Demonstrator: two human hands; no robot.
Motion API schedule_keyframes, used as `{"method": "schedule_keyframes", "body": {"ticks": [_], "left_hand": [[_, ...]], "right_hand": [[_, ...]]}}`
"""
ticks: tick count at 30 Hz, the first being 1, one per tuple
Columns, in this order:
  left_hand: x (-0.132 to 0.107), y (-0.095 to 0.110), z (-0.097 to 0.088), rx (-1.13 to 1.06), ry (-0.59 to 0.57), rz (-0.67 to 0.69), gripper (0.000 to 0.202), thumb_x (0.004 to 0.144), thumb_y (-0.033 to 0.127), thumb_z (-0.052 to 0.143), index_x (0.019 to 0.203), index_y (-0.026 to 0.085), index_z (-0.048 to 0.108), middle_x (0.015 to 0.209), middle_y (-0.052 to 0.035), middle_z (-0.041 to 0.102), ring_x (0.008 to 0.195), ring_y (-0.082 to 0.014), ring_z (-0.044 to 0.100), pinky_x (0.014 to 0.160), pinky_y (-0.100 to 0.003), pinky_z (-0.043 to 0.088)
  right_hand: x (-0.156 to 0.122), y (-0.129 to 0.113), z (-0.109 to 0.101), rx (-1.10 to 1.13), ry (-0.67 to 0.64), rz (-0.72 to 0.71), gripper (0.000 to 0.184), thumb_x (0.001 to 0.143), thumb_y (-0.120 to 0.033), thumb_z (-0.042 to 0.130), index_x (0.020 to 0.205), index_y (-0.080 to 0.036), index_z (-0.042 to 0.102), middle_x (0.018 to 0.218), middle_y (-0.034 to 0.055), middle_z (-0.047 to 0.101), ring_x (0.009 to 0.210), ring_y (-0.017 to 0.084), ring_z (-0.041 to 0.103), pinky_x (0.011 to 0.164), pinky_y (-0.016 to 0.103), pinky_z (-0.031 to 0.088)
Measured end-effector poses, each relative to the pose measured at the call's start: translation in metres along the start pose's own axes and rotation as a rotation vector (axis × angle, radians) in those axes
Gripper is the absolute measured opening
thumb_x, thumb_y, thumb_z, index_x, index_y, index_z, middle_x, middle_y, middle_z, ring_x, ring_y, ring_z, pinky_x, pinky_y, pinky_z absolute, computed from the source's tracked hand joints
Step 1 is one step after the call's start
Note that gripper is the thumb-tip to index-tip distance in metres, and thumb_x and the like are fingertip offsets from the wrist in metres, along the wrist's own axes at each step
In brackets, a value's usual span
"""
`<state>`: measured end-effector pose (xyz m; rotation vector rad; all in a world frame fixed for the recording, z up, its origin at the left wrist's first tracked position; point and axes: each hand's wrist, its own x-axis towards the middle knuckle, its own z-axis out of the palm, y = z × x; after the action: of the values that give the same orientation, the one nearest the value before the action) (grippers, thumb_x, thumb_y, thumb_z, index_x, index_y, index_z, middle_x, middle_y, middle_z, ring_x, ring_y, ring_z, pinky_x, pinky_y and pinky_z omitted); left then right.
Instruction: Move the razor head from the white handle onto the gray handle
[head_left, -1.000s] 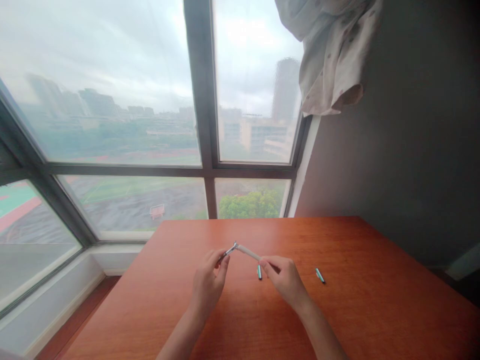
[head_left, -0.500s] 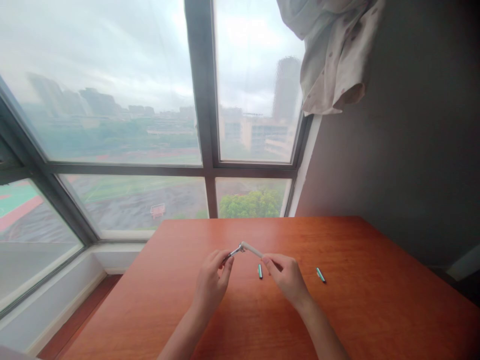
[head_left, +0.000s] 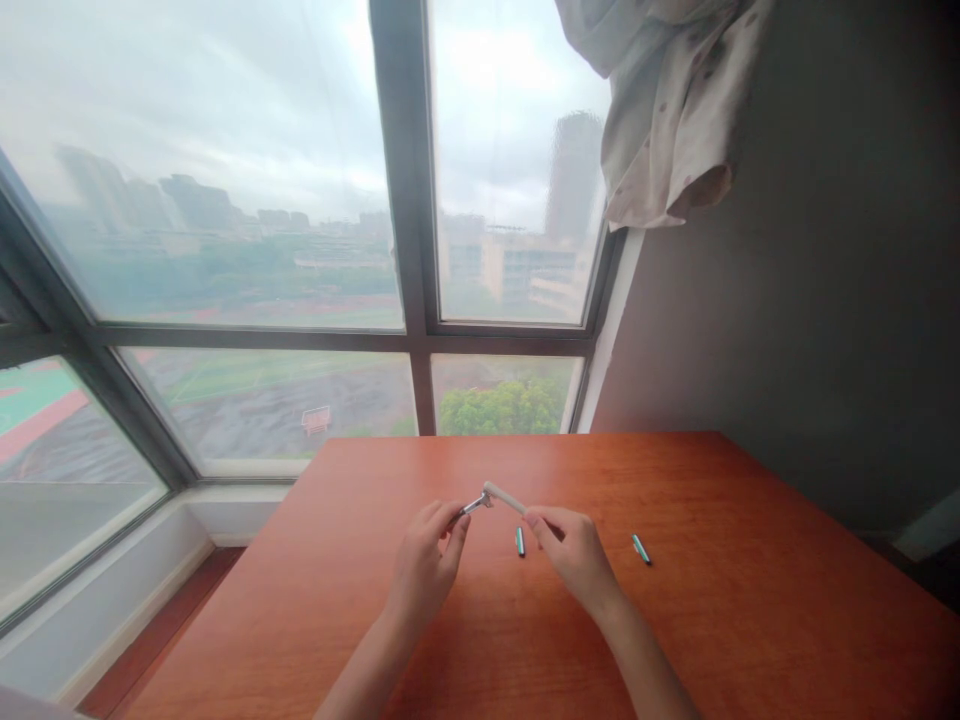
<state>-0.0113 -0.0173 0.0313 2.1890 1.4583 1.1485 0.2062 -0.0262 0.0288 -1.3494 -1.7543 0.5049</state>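
My left hand is closed in a pinch on a slim silver razor handle, its small forked head pointing up and right. My right hand grips a pale, off-white stick between thumb and fingers. The stick's far tip meets or overlaps the handle's head, both held above the table. Just left of the right fingers lies a small green-and-black piece with a light stripe, like a razor cartridge. A similar piece lies farther right.
The reddish-brown wooden table reaches to the window at the back. A dark wall stands on the right, with a pale curtain hanging above. Beyond the table's left edge is a low white sill.
The razor handle and my left fingers have shifted very slightly right. The pale stick stays against the handle's head, and the two pieces on the table have not moved.
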Motion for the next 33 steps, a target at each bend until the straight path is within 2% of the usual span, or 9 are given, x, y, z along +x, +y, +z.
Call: {"method": "schedule_keyframes", "body": {"ticks": [12,20,26,33], "left_hand": [[0.0001,0.0013,0.0,-0.007,0.007,0.009,0.021,0.093,0.032,0.043,0.094,0.021,0.061,0.078,-0.0038,0.061,0.073,-0.0191,0.057,0.066,-0.027,0.045],[0.0005,0.0008,-0.0007,-0.012,0.005,-0.018,0.024,0.094,0.033,0.042,0.095,0.02,0.062,0.078,-0.0042,0.06,0.073,-0.0193,0.057,0.067,-0.028,0.046],[0.0002,0.0005,0.0001,-0.02,-0.003,-0.011,0.024,0.093,0.033,0.043,0.094,0.02,0.063,0.079,-0.0042,0.062,0.072,-0.0187,0.057,0.066,-0.027,0.046],[-0.0006,-0.0014,0.0003,-0.041,0.023,-0.005,0.023,0.094,0.034,0.043,0.096,0.021,0.062,0.081,-0.0045,0.063,0.073,-0.0184,0.057,0.066,-0.027,0.047]], "right_hand": [[-0.0007,-0.0011,0.0,0.012,-0.002,0.004,0.045,0.093,-0.041,0.042,0.057,-0.017,0.056,0.052,-0.0029,0.045,0.052,0.012,0.044,0.051,0.021,0.027],[-0.0003,-0.0022,-0.0015,-0.003,-0.015,-0.017,0.041,0.093,-0.039,0.044,0.067,-0.016,0.065,0.056,-0.0011,0.053,0.055,0.013,0.047,0.052,0.022,0.028],[0.0,0.0009,0.0005,-0.046,0.002,-0.006,0.043,0.093,-0.039,0.043,0.062,-0.016,0.062,0.054,-0.0018,0.051,0.053,0.012,0.046,0.051,0.022,0.026],[-0.0005,0.0012,-0.0008,-0.033,0.012,0.022,0.04,0.093,-0.039,0.043,0.074,-0.016,0.07,0.061,0.0002,0.059,0.058,0.014,0.052,0.054,0.022,0.031]]}}
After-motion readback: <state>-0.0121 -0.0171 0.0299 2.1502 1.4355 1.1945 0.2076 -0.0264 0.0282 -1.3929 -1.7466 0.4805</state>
